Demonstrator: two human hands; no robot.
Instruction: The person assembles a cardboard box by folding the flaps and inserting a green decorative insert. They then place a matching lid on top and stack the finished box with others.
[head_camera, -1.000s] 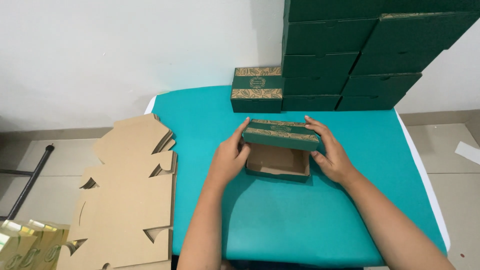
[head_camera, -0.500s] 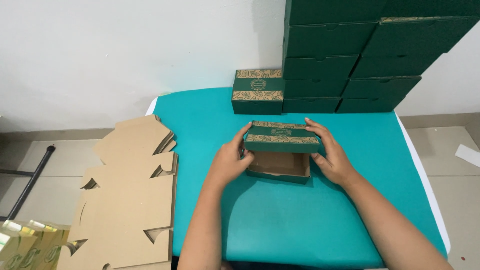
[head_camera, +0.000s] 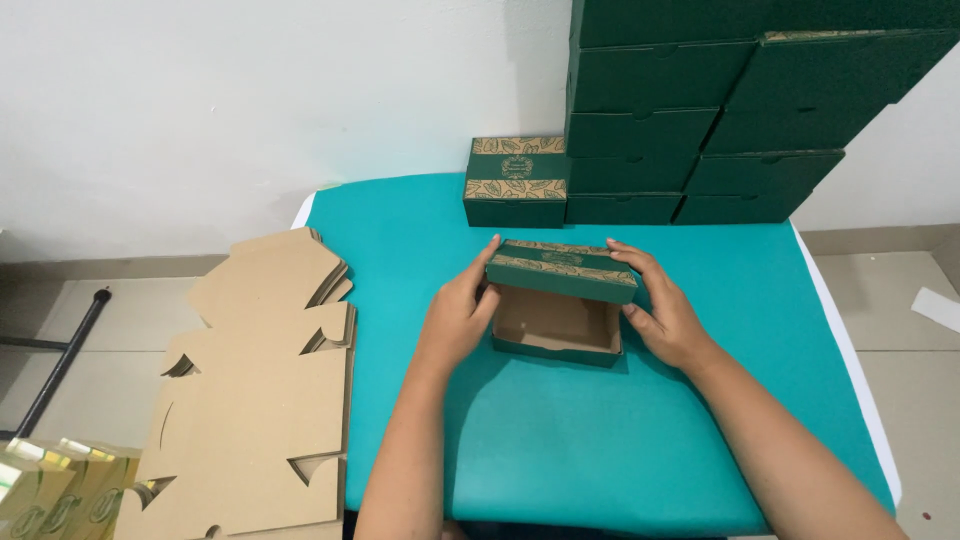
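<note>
Head view: green box (head_camera: 556, 322), brown inside, at table centre on the teal cloth (head_camera: 600, 450); its gold-patterned lid (head_camera: 562, 270) is raised at the far edge. Left hand (head_camera: 458, 318) at 9 o'clock of the box, fingers together against its side, thumb on the lid. Right hand (head_camera: 665, 308) at 3 o'clock, fingers curled over the lid end. Finished box (head_camera: 516, 181) at 12 o'clock (beside the dark green stack (head_camera: 700, 110)). Flat cardboard blanks (head_camera: 260, 390) at 9 o'clock.

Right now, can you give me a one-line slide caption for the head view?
Both hands, left hand and right hand, hold a half-closed green box on a teal table.
</note>
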